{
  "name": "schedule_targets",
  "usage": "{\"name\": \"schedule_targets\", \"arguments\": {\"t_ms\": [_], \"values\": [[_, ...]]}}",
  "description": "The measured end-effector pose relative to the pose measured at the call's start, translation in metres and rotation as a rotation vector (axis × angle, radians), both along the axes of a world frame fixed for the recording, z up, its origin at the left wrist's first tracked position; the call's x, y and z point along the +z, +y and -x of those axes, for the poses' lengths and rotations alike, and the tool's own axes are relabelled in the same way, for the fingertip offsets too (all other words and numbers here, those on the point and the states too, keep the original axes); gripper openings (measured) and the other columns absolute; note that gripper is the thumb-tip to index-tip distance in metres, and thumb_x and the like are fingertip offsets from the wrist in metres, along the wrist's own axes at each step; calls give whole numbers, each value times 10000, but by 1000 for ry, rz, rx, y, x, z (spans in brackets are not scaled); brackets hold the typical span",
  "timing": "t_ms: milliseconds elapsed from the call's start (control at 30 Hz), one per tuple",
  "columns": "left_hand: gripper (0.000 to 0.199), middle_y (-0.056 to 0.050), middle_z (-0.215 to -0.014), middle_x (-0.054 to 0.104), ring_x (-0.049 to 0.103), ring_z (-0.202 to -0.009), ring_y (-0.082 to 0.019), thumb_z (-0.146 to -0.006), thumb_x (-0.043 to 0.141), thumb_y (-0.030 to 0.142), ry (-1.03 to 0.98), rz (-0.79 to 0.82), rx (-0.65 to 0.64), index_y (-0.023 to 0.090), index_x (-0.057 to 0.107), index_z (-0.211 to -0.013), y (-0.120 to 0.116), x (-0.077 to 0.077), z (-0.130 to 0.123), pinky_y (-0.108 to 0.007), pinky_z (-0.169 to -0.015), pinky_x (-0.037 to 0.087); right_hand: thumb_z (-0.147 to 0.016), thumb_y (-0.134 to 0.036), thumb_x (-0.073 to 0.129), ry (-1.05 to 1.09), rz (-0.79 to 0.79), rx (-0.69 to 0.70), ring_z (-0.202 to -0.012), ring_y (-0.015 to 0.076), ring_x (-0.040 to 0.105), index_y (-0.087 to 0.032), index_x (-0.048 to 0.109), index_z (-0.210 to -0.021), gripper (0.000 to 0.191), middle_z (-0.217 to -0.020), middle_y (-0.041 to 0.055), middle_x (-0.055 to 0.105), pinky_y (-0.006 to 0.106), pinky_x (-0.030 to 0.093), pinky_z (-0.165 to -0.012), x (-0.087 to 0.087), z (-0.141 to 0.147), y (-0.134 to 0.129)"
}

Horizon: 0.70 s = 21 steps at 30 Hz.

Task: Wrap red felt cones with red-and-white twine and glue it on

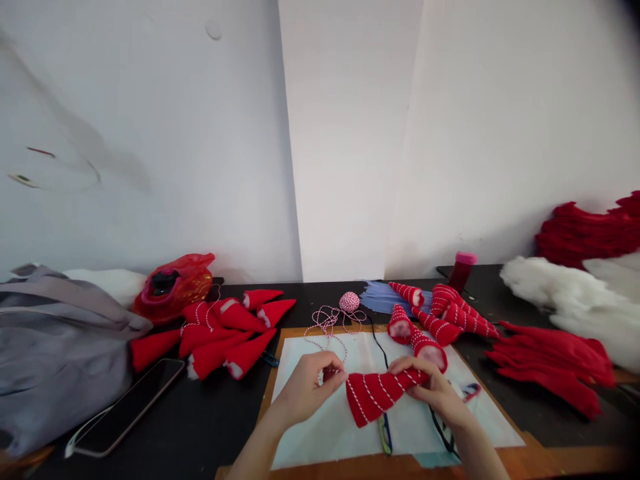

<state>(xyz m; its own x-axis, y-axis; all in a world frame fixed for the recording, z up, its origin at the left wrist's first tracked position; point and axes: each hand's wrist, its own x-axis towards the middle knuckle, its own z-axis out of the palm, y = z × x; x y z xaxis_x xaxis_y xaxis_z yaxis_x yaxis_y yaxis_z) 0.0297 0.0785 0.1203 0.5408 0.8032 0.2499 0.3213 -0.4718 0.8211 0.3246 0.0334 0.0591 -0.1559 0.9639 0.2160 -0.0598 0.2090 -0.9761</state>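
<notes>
Red felt cone (375, 398), wound with baker's twine (325, 320), sits above the white sheet (345, 440). Your right hand (433, 390) grips its narrow end; your left hand (304, 390) pinches the twine. Judged light and soft: hold the felt body, since wound turns may slip.

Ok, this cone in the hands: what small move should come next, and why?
Probably one more twine wrap, pulled snug: the left hand and right hand grip the striped red felt cone, and loose red-and-white twine leads off toward the twine ball.
</notes>
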Motion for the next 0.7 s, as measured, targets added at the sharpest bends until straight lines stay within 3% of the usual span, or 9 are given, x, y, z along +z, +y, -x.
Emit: {"name": "schedule_targets", "arguments": {"t_ms": [200, 433, 567, 700], "values": [[232, -3, -687, 567, 465, -651, -141, -896, 606, 375, -76, 96, -77, 162, 685, -853, 12, -21, -3, -236, -565, 305, -695, -245, 788, 132, -15, 159, -860, 243, 631, -229, 770, -844, 151, -1038, 86, 704, 327, 451, -715, -9, 0, 0], [293, -24, -783, 566, 492, -730, -151, -927, 581, 438, -214, 128, -208, 155, 634, -873, 0, -40, -4, -252, -688, 398, -610, -272, 839, 352, -11, 257, -728, 223, 607, -252, 749, -675, 113, -842, 59, 717, 311, 423, -624, -28, 13, 9], [271, -50, -802, 590, 527, -741, -161, -942, 578, 402, -275, 84, -268, 158, 658, -856, -11, -43, -4, -267, -705, 426, -542, -335, 869, 487, -31, 230, -666, 215, 539, -258, 660, -552, 223, -684, 43, 662, 312, 397, -594, -34, 31, 12], [190, -92, -875, 623, 588, -807, -189, -944, 584, 289, -327, 6, -274, 173, 709, -860, -25, -47, -1, -309, -763, 462, -495, -384, 886, 616, -38, 149, -589, 199, 435, -246, 447, -444, 464, -530, 11, 498, 307, 360, -550, -41, 47, 16]]}}
